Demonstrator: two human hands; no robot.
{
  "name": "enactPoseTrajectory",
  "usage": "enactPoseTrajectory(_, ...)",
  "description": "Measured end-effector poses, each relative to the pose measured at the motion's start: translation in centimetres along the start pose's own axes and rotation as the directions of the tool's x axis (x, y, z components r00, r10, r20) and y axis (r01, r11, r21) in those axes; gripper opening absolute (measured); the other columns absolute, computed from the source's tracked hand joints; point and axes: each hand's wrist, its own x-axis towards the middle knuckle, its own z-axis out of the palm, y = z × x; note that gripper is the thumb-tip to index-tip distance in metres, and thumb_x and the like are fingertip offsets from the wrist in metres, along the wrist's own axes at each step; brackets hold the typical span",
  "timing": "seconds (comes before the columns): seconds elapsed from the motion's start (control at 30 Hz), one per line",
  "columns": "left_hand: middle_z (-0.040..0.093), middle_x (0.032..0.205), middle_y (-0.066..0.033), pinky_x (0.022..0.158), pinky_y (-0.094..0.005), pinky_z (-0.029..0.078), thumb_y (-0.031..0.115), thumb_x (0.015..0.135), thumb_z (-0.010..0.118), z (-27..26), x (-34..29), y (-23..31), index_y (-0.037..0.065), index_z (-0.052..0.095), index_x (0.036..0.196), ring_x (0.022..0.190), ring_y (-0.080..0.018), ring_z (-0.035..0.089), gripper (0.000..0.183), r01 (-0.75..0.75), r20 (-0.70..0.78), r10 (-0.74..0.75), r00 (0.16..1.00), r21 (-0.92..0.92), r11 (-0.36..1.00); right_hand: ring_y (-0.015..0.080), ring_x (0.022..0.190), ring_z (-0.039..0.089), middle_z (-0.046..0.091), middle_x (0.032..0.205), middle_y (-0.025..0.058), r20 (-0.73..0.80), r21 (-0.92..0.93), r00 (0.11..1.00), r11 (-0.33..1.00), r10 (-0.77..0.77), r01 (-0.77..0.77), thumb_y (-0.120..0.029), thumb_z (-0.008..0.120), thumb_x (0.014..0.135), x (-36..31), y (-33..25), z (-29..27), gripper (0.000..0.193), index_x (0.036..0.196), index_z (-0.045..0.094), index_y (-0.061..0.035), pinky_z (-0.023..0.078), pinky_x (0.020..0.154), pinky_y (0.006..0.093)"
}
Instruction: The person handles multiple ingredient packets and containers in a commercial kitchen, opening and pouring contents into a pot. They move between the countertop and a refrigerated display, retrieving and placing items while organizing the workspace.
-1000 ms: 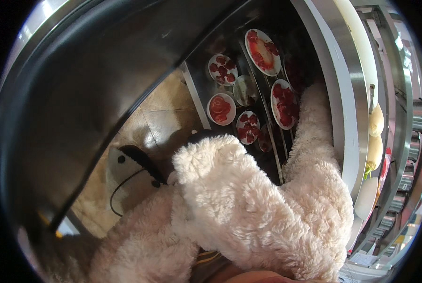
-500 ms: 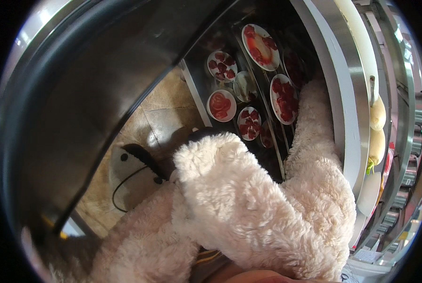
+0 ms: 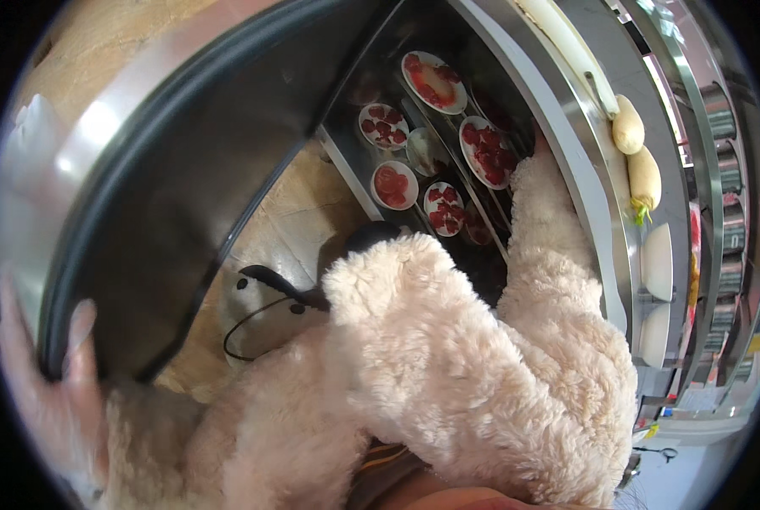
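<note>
At the lower left, my left hand grips the edge of the open refrigerator door, thumb on the dark inner side and fingers outside. My right arm, in a fluffy cream sleeve, reaches into the refrigerator along its right side. Only a sliver of skin shows past that cuff; the right hand's fingers are hidden. Near it, an oval plate of red meat pieces sits on a wire shelf. Farther in lies another oval plate, with red pieces and reddish liquid.
Several smaller plates of red food stand lower, including a round plate with slices. White radishes and white bowls line the steel counter at right. Below, a face-patterned slipper is on the tan floor.
My left hand has come into view, holding the door's edge. The plates and counter appear shifted left as the view turned. My right arm remains inside the refrigerator.
</note>
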Motion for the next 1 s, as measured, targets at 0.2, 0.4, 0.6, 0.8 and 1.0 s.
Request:
enactPoseTrajectory(0.2, 0.061, 0.105, -0.0112, 0.081, -0.0324, 0.048, 0.027, 0.076, 0.072, 1.5, -1.3, -1.6, 0.012, 0.048, 0.128, 0.094, -0.0228, 0.06, 0.059, 0.108, 0.087, -0.127, 0.988, 0.199, 0.974, 0.019, 0.067, 0.059, 0.06, 0.076, 0.01, 0.071, 0.334, 0.94, 0.896, -0.335, 0.294, -0.018, 0.069, 0.078, -12.1, -4.2, -7.8, 0.022, 0.083, 0.056, -0.0008, 0.046, 0.064, 0.0296)
enactPoseTrajectory(0.4, 0.063, 0.099, -0.0051, 0.078, -0.0334, 0.048, 0.045, 0.074, 0.07, 4.2, -4.4, -6.1, 0.019, 0.052, 0.125, 0.093, -0.0224, 0.06, 0.061, -0.009, -0.092, 0.034, 0.995, 0.263, 0.965, 0.0257, 0.078, 0.062, 0.062, 0.096, 0.0126, -0.075, 0.232, 0.834, 0.804, -0.547, 0.548, -0.006, 0.07, 0.073, -22.6, -8.8, -13.4, 0.016, 0.083, 0.057, -0.003, 0.05, 0.068, 0.0306)
enactPoseTrajectory(0.6, 0.057, 0.118, -0.0107, 0.089, -0.0376, 0.043, 0.048, 0.081, 0.06, 6.0, -7.1, -9.7, 0.017, 0.048, 0.129, 0.107, -0.0301, 0.055, 0.058, 0.137, 0.07, -0.156, 0.985, 0.223, 0.965, 0.0269, 0.088, 0.063, 0.062, 0.103, 0.017, -0.125, 0.352, 0.838, 0.766, -0.531, 0.538, -0.002, 0.072, 0.069, -28.3, -8.7, -19.1, 0.02, 0.082, 0.057, -0.0016, 0.051, 0.075, 0.0317)
enactPoseTrajectory(0.8, 0.053, 0.124, -0.0157, 0.094, -0.0365, 0.04, 0.048, 0.084, 0.057, 7.6, -3.8, -16.8, 0.004, 0.046, 0.128, 0.112, -0.0317, 0.051, 0.063, -0.042, 0.095, 0.034, 0.995, 0.088, 0.995, 0.0284, 0.094, 0.062, 0.062, 0.105, 0.0171, -0.122, 0.36, 0.854, 0.779, -0.505, 0.513, 0.003, 0.071, 0.067, -35.3, -10.2, -26.0, 0.02, 0.081, 0.058, -0.0017, 0.05, 0.08, 0.0314)
enactPoseTrajectory(1.0, 0.061, 0.108, -0.0163, 0.079, -0.038, 0.05, 0.044, 0.069, 0.075, 3.3, -2.1, -14.7, 0.005, 0.057, 0.116, 0.092, -0.0313, 0.061, 0.063, -0.409, -0.188, 0.411, 0.892, 0.049, 0.911, 0.0165, 0.089, 0.062, 0.061, 0.109, 0.0143, -0.377, 0.625, 0.921, 0.761, 0.099, 0.175, 0.004, 0.054, 0.084, -40.5, -5.0, -37.4, 0.015, 0.097, 0.052, -0.0021, 0.048, 0.08, 0.0261)
